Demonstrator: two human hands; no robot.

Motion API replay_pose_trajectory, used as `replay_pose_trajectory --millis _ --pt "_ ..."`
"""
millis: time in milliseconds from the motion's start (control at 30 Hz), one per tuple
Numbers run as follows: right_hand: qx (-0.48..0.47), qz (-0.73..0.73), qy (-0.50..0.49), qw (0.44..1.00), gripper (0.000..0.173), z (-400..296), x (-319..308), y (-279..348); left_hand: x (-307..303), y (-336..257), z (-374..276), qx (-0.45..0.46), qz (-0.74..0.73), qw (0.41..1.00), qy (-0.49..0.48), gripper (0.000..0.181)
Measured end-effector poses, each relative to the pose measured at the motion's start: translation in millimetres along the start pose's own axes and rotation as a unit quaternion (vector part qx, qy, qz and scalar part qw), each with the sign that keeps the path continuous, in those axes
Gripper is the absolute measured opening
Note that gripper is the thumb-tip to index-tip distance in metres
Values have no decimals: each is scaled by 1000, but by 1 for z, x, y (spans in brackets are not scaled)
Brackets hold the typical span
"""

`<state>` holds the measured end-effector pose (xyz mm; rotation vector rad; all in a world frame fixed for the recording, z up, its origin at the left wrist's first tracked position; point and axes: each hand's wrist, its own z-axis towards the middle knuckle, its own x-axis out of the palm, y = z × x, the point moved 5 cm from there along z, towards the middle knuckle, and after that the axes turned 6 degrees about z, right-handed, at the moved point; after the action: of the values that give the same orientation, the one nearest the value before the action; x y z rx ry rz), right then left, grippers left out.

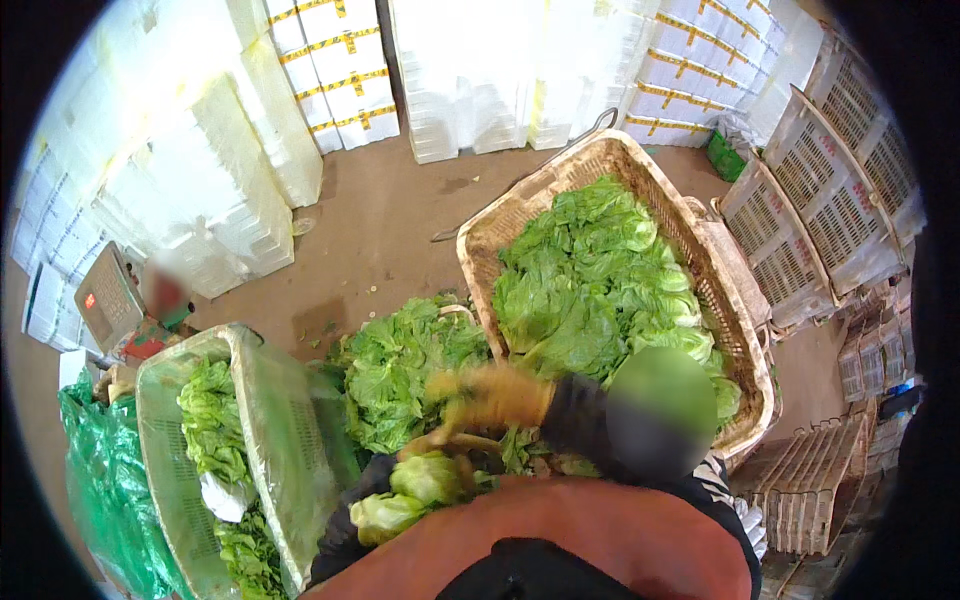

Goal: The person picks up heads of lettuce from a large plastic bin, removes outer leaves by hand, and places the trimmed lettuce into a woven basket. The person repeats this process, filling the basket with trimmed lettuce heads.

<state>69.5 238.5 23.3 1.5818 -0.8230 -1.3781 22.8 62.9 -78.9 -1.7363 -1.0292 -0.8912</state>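
Observation:
My left hand (466, 448), partly hidden, is at a pale green head of lettuce (426, 478) in front of my orange apron (540, 517). A second lettuce head (386, 517) rests against my left forearm. Blurred by motion, my right hand (495, 394) reaches across above the left one, and its fingers cannot be made out. Just beyond both hands lies a heap of leafy lettuce (416, 360). To the right, a tilted, dirt-stained plastic crate (480, 262) holds many lettuce heads (592, 277) laid in rows.
At left stands a pale green plastic crate (281, 450) with lettuce inside, beside a green plastic bag (105, 480). White foam boxes (465, 82) are stacked along the back. Slatted crates (817, 202) stand at right. A metal hook (604, 120) lies by the large crate.

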Motion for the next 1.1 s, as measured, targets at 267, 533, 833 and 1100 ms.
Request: replay_pose_trajectory --millis 267,533,833,1100 --pt "458 -171 -187 852 88 -3 -201 -246 -7 -16 -100 8 260 917 303 77" --pt "1 -188 -362 913 40 -54 -86 -38 -8 -23 32 176 95 980 20 71" --pt "19 -236 -271 933 56 -99 -41 25 -24 -62 31 362 303 882 -14 74" --pt "-12 -461 -107 881 67 -45 9 26 33 -27 0 195 535 813 -119 69"
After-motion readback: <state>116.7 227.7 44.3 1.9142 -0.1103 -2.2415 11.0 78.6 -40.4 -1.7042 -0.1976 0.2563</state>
